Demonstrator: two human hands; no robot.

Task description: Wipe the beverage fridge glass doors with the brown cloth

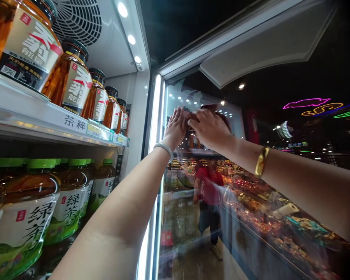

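My left hand (175,126) lies stretched out against the inner side of the glass door (189,217), high up near its lit frame. Its fingers point upward, and a pale bangle (163,151) circles the wrist. Just to the right, my right hand (208,128) is slightly blurred, with bent fingers and fingertips close to the left hand's fingers. Whatever those fingers pinch or press is hidden. A dark red shape (221,114) shows behind the right hand; I cannot tell whether it is an object or a reflection. A gold bracelet (261,162) is on the right wrist.
At left, amber bottles (76,85) line the upper shelf (32,99); green-capped tea bottles (20,217) stand below. A bright light strip (156,112) edges the door. Through or in the glass appear a person in red (210,186) and heaped colourful packages (259,210).
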